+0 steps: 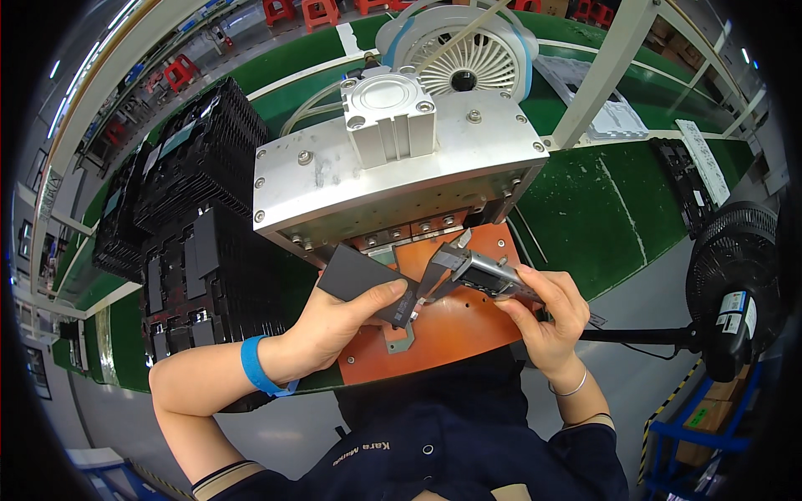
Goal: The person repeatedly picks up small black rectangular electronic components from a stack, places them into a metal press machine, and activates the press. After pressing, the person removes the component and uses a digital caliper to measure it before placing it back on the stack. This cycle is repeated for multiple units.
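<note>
Dark-grey flat rectangular block is in the L hand, held tilted above an orange flat plate in front of the press; thumb is on its upper face, other fingers mostly hidden underneath. R hand grasps a silver metal caliper w/ dark display housing, pinched b/w thumb & fingers. Caliper jaws are at the block's R end, by its small silver tabs; can't tell if they're touching. Small grey-green metal piece lies on the plate, partly under the block in view. Behind: silver metal press w/ broad curved-looking top & square silver cylinder on it. To the L, stacked black plastic trays; nearer tray stack has more dark-grey blocks in it. Bright-blue wristband on L wrist, thin silver bangle on R. White round fan stands behind press, black fan far R.
</note>
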`<move>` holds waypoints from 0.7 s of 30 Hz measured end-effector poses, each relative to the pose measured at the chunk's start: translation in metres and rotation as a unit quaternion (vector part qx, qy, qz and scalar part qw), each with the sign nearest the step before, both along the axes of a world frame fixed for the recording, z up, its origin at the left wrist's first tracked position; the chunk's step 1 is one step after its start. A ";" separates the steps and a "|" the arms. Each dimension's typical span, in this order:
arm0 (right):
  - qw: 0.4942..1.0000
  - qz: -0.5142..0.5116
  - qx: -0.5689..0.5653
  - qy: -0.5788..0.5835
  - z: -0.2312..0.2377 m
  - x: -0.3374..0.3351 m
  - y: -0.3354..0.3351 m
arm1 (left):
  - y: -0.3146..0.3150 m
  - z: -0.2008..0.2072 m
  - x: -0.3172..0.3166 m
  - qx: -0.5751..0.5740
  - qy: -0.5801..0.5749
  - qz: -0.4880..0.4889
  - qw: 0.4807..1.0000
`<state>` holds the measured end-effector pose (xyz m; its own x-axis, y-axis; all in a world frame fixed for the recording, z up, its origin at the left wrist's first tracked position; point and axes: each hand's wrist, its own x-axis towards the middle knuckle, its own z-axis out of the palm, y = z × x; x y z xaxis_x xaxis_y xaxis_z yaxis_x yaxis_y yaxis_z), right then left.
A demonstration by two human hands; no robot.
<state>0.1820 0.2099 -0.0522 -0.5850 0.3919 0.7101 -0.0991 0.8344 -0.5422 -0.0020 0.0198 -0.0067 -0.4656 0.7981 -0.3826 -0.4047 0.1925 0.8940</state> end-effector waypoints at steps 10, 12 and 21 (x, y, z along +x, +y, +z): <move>1.000 0.023 0.002 -0.018 0.005 0.006 -0.008 | -0.003 -0.001 0.001 -0.008 -0.001 0.011 1.000; 1.000 0.020 0.001 -0.014 0.004 0.005 -0.008 | -0.002 -0.002 0.000 -0.007 0.001 0.012 1.000; 1.000 0.017 0.011 -0.009 0.002 0.003 -0.005 | 0.001 -0.004 0.000 -0.019 0.010 0.017 1.000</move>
